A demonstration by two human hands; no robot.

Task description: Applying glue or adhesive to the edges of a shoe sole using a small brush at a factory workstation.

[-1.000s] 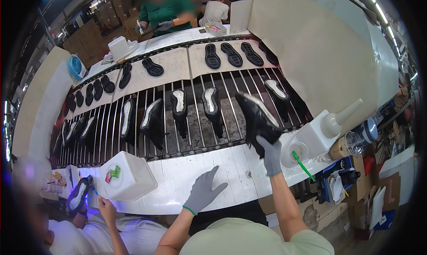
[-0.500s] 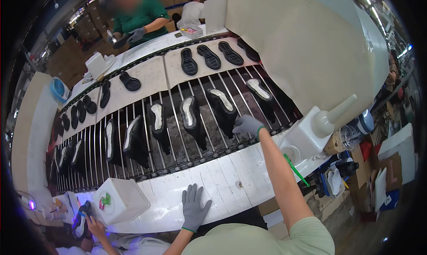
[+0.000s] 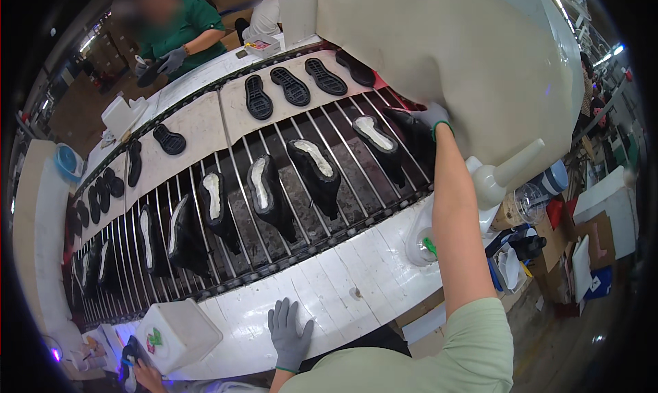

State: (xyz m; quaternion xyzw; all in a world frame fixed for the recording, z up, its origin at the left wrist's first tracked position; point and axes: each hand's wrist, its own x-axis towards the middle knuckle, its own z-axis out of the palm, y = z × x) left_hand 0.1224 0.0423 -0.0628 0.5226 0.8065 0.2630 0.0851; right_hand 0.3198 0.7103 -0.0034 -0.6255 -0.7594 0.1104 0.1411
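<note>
My left hand (image 3: 290, 332), in a grey glove, lies flat on the white table ledge (image 3: 322, 283) with its fingers spread. My right hand (image 3: 432, 114), gloved too, reaches far out to the edge of the pale hood. Its fingers close on the upper end of a black shoe upper (image 3: 414, 138), which tilts over the conveyor bars; the fingertips are partly hard to see. Left of it, more black shoe uppers with white undersides, such as this shoe upper (image 3: 375, 136) and this one (image 3: 315, 167), lie bottom up in a row across the metal bars.
Black soles (image 3: 290, 86) lie on the beige belt behind the bars. The pale hood (image 3: 473, 57) covers the conveyor's right end. A white container with a spout (image 3: 497, 180) stands beside my right forearm. A white box (image 3: 179, 338) sits left; a co-worker (image 3: 181, 40) works across the line.
My right hand has moved from beside a shoe upper near the front rail to the shoe upper at the hood. My left hand stays flat on the ledge. The view has shifted right.
</note>
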